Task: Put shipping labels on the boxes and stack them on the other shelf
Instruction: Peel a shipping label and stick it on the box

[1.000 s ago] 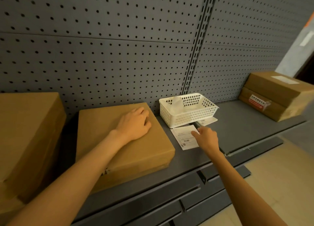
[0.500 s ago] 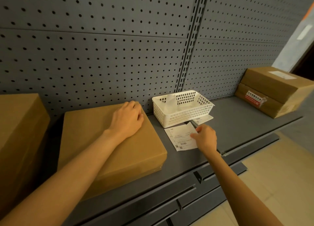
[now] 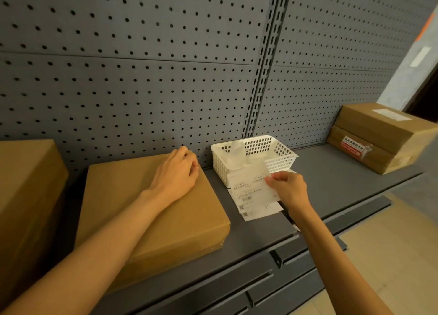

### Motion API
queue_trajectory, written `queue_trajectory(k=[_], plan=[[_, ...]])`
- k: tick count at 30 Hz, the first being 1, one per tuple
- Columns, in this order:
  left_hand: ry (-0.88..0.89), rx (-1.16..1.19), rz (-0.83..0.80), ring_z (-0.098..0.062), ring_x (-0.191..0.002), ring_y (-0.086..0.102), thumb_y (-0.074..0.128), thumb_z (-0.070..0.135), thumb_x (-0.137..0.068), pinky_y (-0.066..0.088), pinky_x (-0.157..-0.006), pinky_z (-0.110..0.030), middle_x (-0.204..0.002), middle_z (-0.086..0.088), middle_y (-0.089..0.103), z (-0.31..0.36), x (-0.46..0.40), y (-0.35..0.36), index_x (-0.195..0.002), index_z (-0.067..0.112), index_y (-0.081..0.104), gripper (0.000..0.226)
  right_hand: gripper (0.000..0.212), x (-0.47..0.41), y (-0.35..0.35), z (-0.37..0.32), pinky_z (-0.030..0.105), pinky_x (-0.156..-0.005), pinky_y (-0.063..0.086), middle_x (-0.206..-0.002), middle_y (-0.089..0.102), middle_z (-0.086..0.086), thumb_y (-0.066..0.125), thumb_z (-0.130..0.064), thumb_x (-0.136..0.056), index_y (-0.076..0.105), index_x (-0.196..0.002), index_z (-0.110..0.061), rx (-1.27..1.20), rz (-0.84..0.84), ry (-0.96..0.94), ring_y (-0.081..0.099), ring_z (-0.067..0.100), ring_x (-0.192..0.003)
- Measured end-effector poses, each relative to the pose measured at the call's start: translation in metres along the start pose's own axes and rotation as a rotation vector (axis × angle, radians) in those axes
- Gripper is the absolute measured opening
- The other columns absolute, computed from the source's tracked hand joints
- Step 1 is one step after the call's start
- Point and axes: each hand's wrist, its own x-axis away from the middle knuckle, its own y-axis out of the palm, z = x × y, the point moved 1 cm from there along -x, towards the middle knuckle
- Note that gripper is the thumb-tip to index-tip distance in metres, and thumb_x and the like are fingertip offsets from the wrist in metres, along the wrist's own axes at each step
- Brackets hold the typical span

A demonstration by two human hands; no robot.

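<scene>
- The left hand (image 3: 176, 172) rested on the far right corner of the flat cardboard box (image 3: 151, 210), fingers loosely curled over its top and holding nothing.
- That box lay on the grey shelf (image 3: 327, 179), near its front edge and left of the white plastic basket (image 3: 282, 153).
- The right hand (image 3: 288, 189) pinched a shipping label (image 3: 251, 184) by its right edge, lifted just in front of the basket.
- Another label sheet (image 3: 258, 211) lay flat on the shelf beneath it.
- Two stacked labelled boxes (image 3: 379, 137) sat at the shelf's far right end.
</scene>
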Motion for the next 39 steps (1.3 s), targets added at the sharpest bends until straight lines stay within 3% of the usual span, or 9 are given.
queue_trajectory(k=[3,7,10,16,27,39], plan=[[0.018,0.133,0.015,-0.010,-0.087,0.049,0.052,0.020,-0.094,0.041,-0.070,-0.024,-0.098,0.004,0.054,0.006,0.000,-0.004,-0.093,0.016,0.062,0.011,0.009,0.000,-0.001,-0.014,0.044,-0.083,0.057,-0.089,0.072,0.007,0.067,-0.013,-0.087,0.067,-0.078,-0.009,-0.145,-0.022,0.006,0.069,0.025,-0.087],[-0.063,0.490,-0.119,-0.006,-0.080,0.056,0.058,0.019,-0.092,0.042,-0.070,-0.016,-0.086,0.008,0.061,0.023,0.002,-0.009,-0.089,0.017,0.070,0.013,0.012,0.006,0.002,-0.037,0.042,-0.082,0.057,-0.092,0.072,0.010,0.064,-0.010,-0.089,0.063,-0.077,-0.010,-0.380,-0.046,0.010,0.069,0.029,-0.090],[-0.138,0.750,-0.217,0.002,-0.072,0.060,0.059,0.017,-0.091,0.047,-0.068,-0.011,-0.083,0.009,0.068,0.029,0.001,-0.015,-0.086,0.022,0.071,0.014,0.009,0.009,0.007,-0.048,0.037,-0.078,0.058,-0.088,0.072,0.005,0.063,-0.010,-0.089,0.062,-0.081,-0.009,-0.437,-0.048,-0.012,0.070,0.025,-0.088],[-0.269,1.006,-0.300,0.000,-0.066,0.062,0.058,0.012,-0.092,0.047,-0.062,-0.011,-0.083,0.001,0.071,0.033,0.000,-0.028,-0.091,0.013,0.070,0.012,0.006,0.005,0.014,-0.057,0.045,-0.088,0.055,-0.091,0.074,0.006,0.064,-0.010,-0.088,0.062,-0.083,-0.009,-0.492,-0.056,-0.024,0.070,0.026,-0.091],[-0.316,1.012,-0.285,-0.001,-0.064,0.061,0.064,0.008,-0.086,0.049,-0.066,-0.011,-0.077,0.002,0.069,0.034,0.000,-0.031,-0.086,0.012,0.069,0.006,0.005,0.005,0.020,-0.062,0.052,-0.091,0.052,-0.092,0.073,0.006,0.064,-0.012,-0.089,0.062,-0.089,-0.007,-0.493,-0.060,-0.031,0.068,0.029,-0.096],[-0.331,0.996,-0.233,0.000,-0.061,0.060,0.062,0.007,-0.087,0.047,-0.062,-0.009,-0.076,-0.003,0.069,0.033,0.000,-0.031,-0.087,0.007,0.070,0.007,0.006,0.001,0.025,-0.057,0.048,-0.091,0.053,-0.087,0.073,0.003,0.065,-0.010,-0.088,0.061,-0.084,-0.011,-0.491,-0.075,-0.008,0.069,0.024,-0.092]])
